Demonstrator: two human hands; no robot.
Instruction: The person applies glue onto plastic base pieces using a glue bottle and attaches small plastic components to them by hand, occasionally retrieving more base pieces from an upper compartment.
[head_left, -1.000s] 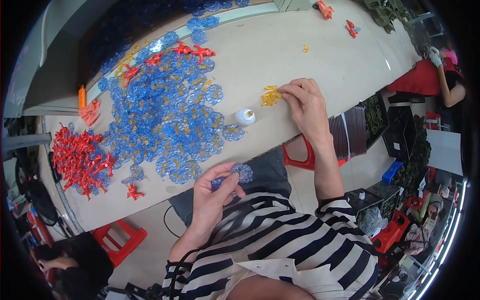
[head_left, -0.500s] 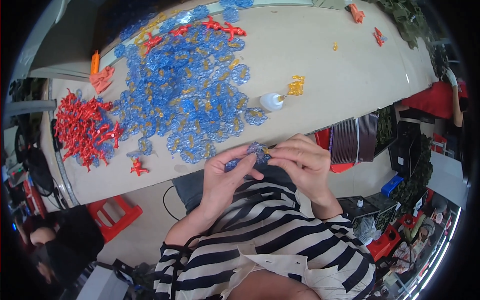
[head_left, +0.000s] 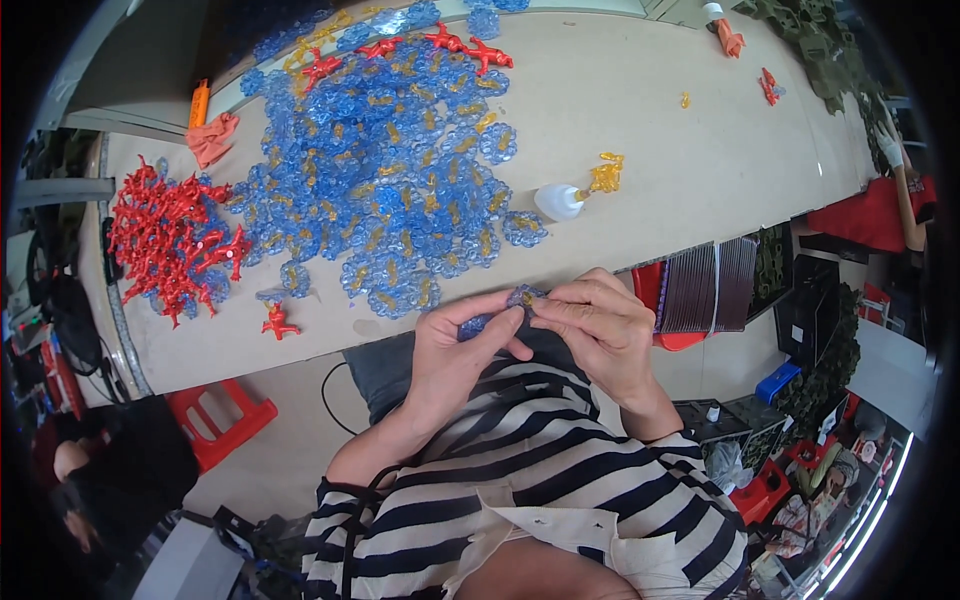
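Note:
Above my lap, at the table's near edge, my left hand (head_left: 452,348) is closed round a clear blue, flower-shaped plastic piece (head_left: 521,294). More blue plastic (head_left: 474,326) shows between its thumb and fingers. My right hand (head_left: 608,330) is closed in a pinch against the right side of that flower-shaped piece; a small yellow bit shows at its fingertips, partly hidden. Beyond the hands lies a broad heap of similar blue pieces (head_left: 370,165), many with yellow centres. A white squeeze bottle (head_left: 559,202) lies beside a small cluster of yellow plastic parts (head_left: 607,173).
Red plastic figures (head_left: 170,240) are piled at the table's left, with a single red figure (head_left: 279,321) nearer me. An orange cloth (head_left: 211,140) lies by an orange tube (head_left: 199,104). Right of my hands stands a stack of dark sheets (head_left: 705,285). Other people sit around the room.
My right fingertips have moved in closer to the blue piece, and less of the yellow bit shows. The left hand keeps its hold. The whole view has shifted slightly.

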